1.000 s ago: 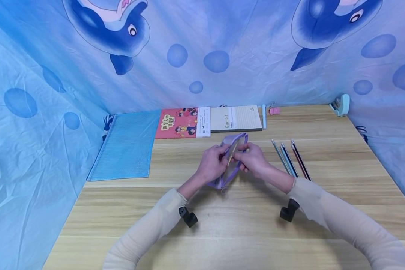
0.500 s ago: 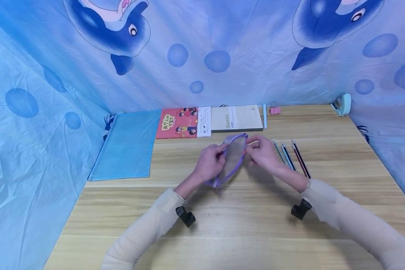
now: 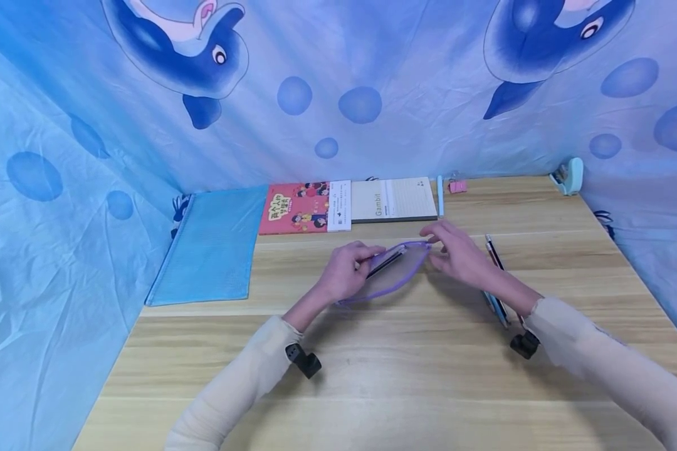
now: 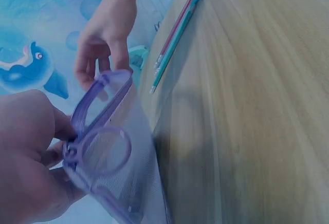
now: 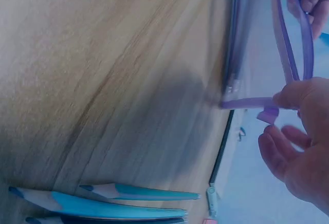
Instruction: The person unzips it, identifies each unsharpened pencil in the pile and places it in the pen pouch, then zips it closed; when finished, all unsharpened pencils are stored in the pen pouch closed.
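Note:
A purple mesh zip pencil pouch (image 3: 397, 272) stands with its mouth gaping, dark pencils (image 3: 386, 262) showing inside. My left hand (image 3: 346, 269) pinches its left rim, near the round zip-pull ring (image 4: 105, 151). At the opposite end is my right hand (image 3: 457, 250), one fingertip on the pouch's end beside a small purple tab (image 5: 268, 115), the other fingers loosely bent and spread apart. Below that hand in the right wrist view lie loose pencils, among them a light-blue pencil (image 5: 97, 206) and a teal pencil (image 5: 154, 192); my right forearm partly covers them in the head view.
At the back lie a blue mesh folder (image 3: 205, 244), a red-covered book (image 3: 296, 208), a Gambit notebook (image 3: 395, 200), a light-blue pen (image 3: 440, 195) and a pink clip (image 3: 457, 186). A mint stapler-like object (image 3: 571, 176) sits at the far right corner. A dolphin-print curtain (image 3: 327, 62) hangs behind.
My right hand has come out of the pouch's mouth and moved right to its end. The pouch has turned more crosswise, so the dark pencils inside show. My left hand keeps its hold.

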